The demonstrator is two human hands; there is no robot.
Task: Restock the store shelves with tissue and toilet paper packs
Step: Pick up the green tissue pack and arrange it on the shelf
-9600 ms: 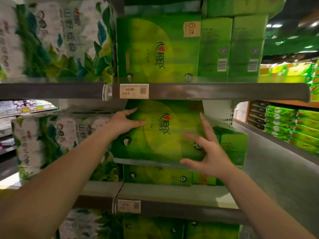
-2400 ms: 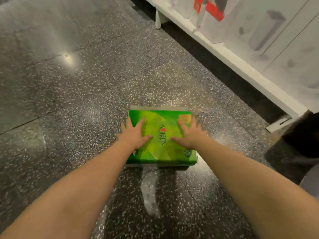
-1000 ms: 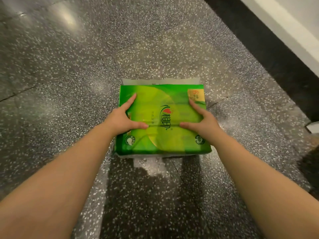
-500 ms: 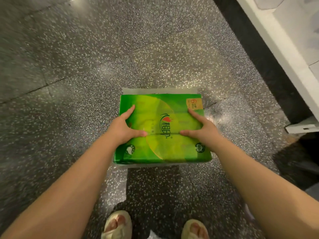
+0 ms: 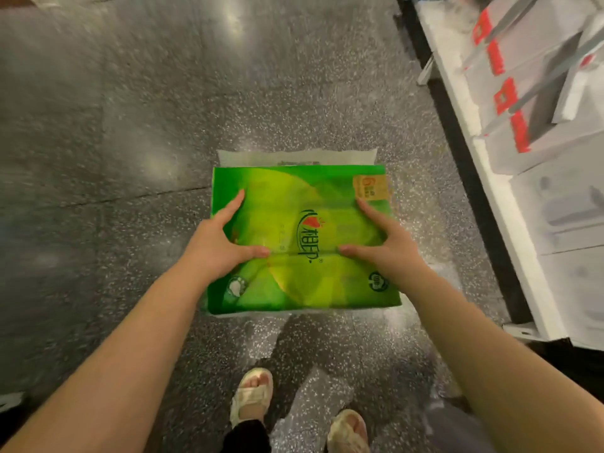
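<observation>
Carrying a green tissue pack over the floor, left hand and right hand gripping its sides, thumbs on top. Next: turn to the shelf and slot it in.

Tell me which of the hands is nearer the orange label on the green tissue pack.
Right. The right hand holds the green tissue pack with a fingertip just below the orange label at its far right corner. The left hand holds the opposite side.

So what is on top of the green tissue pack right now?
Both hands lie on the green tissue pack: the left hand and the right hand, thumbs pointing inward. Whether the fingers curl around its sides is hidden. Its underside cannot be seen.
</observation>
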